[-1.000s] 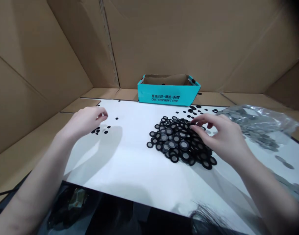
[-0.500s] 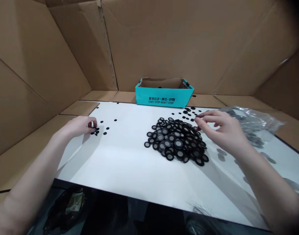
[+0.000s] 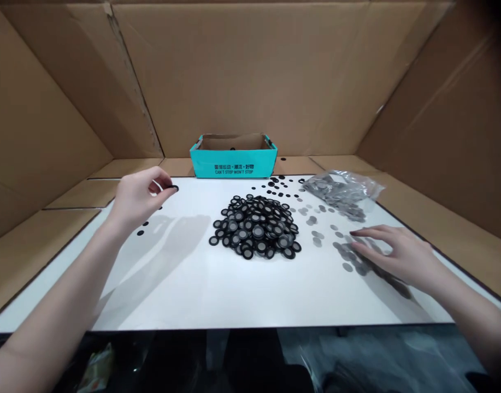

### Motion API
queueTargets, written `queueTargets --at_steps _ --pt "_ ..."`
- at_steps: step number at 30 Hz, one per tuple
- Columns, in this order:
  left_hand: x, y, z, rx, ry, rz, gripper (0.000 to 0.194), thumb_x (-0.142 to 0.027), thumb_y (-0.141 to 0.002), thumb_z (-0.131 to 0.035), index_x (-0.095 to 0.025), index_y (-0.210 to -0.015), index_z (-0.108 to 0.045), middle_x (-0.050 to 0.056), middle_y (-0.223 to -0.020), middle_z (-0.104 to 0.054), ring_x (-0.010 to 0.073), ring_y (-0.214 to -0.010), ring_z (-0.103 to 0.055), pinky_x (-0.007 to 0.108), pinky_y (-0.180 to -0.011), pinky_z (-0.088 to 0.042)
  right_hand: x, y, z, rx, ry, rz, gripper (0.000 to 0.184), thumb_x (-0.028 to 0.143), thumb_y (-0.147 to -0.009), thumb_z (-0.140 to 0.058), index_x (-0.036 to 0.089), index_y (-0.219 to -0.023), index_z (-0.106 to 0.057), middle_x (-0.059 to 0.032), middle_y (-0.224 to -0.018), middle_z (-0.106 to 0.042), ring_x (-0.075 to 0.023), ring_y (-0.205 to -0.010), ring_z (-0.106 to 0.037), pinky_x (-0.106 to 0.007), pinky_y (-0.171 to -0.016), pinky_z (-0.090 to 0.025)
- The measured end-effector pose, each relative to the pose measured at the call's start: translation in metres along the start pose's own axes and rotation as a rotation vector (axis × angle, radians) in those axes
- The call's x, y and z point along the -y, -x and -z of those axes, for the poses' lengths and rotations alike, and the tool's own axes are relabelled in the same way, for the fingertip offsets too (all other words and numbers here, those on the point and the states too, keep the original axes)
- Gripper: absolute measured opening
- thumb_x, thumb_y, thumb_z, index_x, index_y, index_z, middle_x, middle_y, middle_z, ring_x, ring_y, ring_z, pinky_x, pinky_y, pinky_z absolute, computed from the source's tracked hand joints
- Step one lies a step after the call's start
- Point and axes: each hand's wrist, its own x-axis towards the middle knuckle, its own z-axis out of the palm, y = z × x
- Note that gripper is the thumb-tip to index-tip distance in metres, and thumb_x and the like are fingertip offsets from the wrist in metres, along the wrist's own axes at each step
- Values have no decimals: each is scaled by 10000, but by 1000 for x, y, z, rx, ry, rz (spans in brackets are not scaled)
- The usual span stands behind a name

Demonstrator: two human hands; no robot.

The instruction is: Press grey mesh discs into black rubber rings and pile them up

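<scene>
My left hand [image 3: 141, 191], raised over the left side of the white table, pinches a small black ring [image 3: 175, 188] between thumb and forefinger. Several loose black pieces [image 3: 142, 228] lie below it. On the right, my right hand [image 3: 398, 254] hovers low over scattered grey discs [image 3: 347, 267], thumb and forefinger apart with nothing seen between them. Between the hands is a heap of black rings with grey centres [image 3: 256, 226]. Whether the right fingertips touch a disc, I cannot tell.
A turquoise box [image 3: 234, 165] stands at the back of the white table [image 3: 184, 300]. Small black rings [image 3: 271, 184] lie scattered beside it. A clear plastic bag [image 3: 344, 188] of grey discs rests at the back right. Cardboard walls [image 3: 250, 71] enclose three sides.
My left hand has lifted off the table, now with a black ring in its pinch. The right hand has moved from beside the heap toward the grey discs, nearer me. The view has turned right.
</scene>
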Motion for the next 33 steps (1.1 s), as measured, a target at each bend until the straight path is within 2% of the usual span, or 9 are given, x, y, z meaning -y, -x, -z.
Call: queueTargets --at_steps 2,5,9,12,18,22,28,33 --pt "-13 -3 -6 -5 25 -47 157 -349 -829 -618 -199 -851 -576 -25 -816 -635 133 -729 -569 262 -706 -430 -9 9 3 101 33 10 379 573 -837 -540 287 -1001 -727 -174 -1118 -701 -401 -1041 -601 -459 -644 -432" --pt "-21 -3 -17 -14 41 -54 156 -359 -822 -602 -205 -817 -577 -11 -774 -656 155 -699 -592 271 -692 -449 -18 19 9 152 94 -59 470 646 -819 -507 296 -1058 -710 -203 -1180 -676 -441 -1089 -573 -512 -637 -438" --pt "-14 1 -32 -23 77 -54 170 -367 -793 -604 -202 -767 -579 -3 -733 -660 162 -655 -601 267 -664 -455 -22 29 12 226 194 -258 582 692 -706 -474 287 -1045 -717 -138 -1156 -702 -445 -1130 -552 -583 -708 -463" --pt "-7 2 -40 5 104 -67 163 -355 -794 -601 -199 -754 -580 -2 -729 -655 157 -644 -597 257 -644 -450 -17 34 11 223 183 -343 593 663 -664 -404 275 -955 -745 -105 -1093 -729 -422 -1116 -566 -561 -738 -465" --pt "-3 5 -45 23 144 -91 148 -335 -802 -611 -195 -762 -584 -3 -720 -646 151 -640 -586 251 -647 -444 4 24 5 56 -64 -358 437 592 -645 -461 270 -775 -728 -59 -883 -767 -360 -936 -643 -448 -724 -461" --pt "-1 7 -45 24 163 -89 147 -329 -807 -611 -192 -762 -586 0 -725 -646 147 -642 -584 248 -642 -441 15 10 5 59 -207 -424 351 545 -620 -554 257 -742 -711 -48 -768 -751 -326 -826 -664 -395 -682 -445" --pt "0 7 -44 22 176 -84 142 -323 -804 -623 -189 -767 -596 -3 -729 -645 141 -638 -582 251 -641 -441 16 0 18 45 -204 -462 143 390 -720 -634 272 -769 -699 -42 -792 -739 -263 -712 -651 -363 -680 -415" --pt "-2 7 -45 23 183 -101 147 -321 -803 -623 -182 -763 -597 -3 -719 -644 136 -627 -581 248 -627 -443 10 -6 27 35 -168 -509 35 298 -679 -705 268 -694 -694 -65 -804 -748 -268 -722 -652 -367 -686 -407"
